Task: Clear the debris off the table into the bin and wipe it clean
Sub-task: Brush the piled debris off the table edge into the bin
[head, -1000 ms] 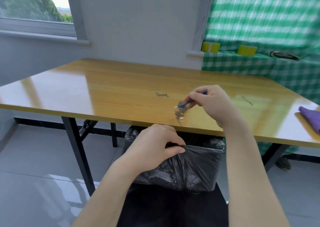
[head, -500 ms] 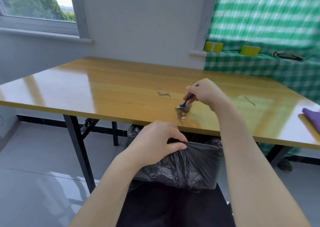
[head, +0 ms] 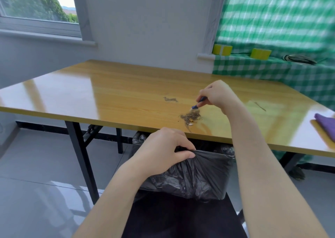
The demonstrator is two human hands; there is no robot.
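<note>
A small pile of grey-brown debris (head: 190, 117) lies on the wooden table (head: 112, 96) near its front edge. My right hand (head: 220, 95) grips a small blue brush (head: 198, 104), whose bristles sit just behind the pile. A second smear of debris (head: 170, 99) lies further back to the left, and a thin streak of debris (head: 260, 106) to the right. Below the table edge, my left hand (head: 165, 150) grips the rim of the black bag lining the bin (head: 203, 174), holding it under the edge in front of the pile.
A folded purple cloth (head: 326, 125) lies at the table's right edge. Behind on the right, a green checked cover (head: 272, 71) carries two yellow-green blocks (head: 222, 50) and a dark coil. Black table legs (head: 79, 152) stand on the grey floor at left.
My right hand has drawn the brush back away from me, off the pile, which now lies spread out nearer the front edge. My left hand keeps its grip on the bag.
</note>
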